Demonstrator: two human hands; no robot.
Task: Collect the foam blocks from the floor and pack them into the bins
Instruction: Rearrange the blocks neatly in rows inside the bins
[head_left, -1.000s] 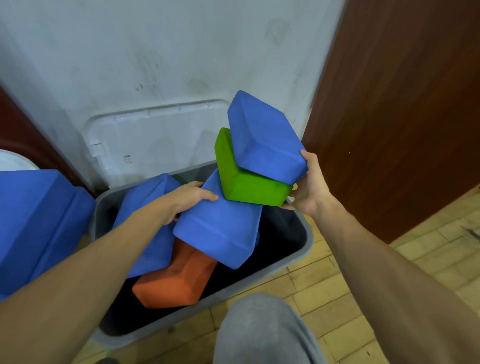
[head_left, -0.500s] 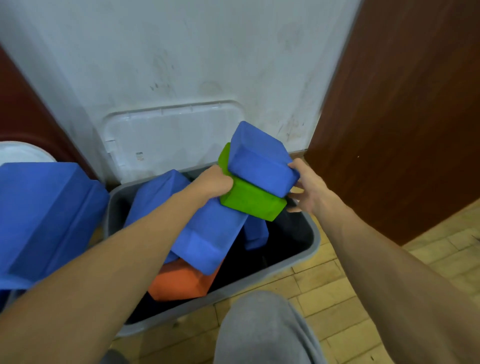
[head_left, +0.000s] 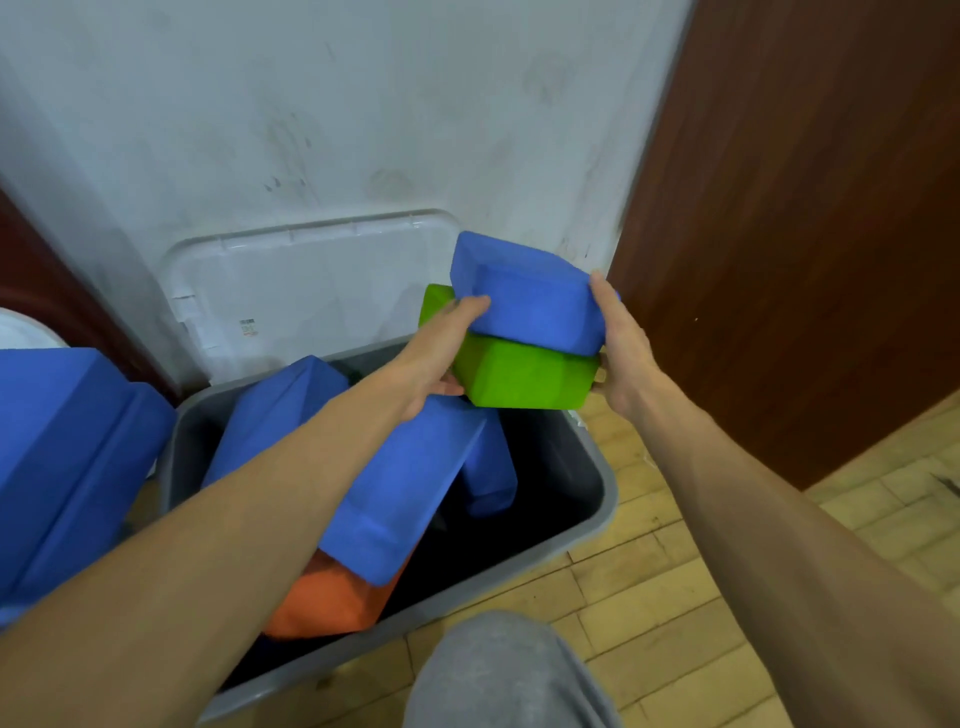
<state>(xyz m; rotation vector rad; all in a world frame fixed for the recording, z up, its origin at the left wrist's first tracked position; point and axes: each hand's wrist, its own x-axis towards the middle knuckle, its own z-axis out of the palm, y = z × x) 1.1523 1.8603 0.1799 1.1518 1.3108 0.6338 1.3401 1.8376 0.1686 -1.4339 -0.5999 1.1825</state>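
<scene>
While hands (head_left: 447, 348) grip blocks (head_left: 530, 306) — bin (head_left: 597, 525) crowded, door (head_left: 810, 208) close

A blue block (head_left: 535, 301) is sitting on a green block (head_left: 524, 376); an orange block (head_left: 332, 600) is showing in the grey bin (head_left: 592, 519).

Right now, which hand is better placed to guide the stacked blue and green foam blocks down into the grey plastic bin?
Right hand: it cups both the blue foam block and green foam block at their outer end. The left hand only steadies their near side above the grey plastic bin.

Both arms outstretched; left hand (head_left: 441, 348) and right hand (head_left: 621, 345) in facing grip.
</scene>
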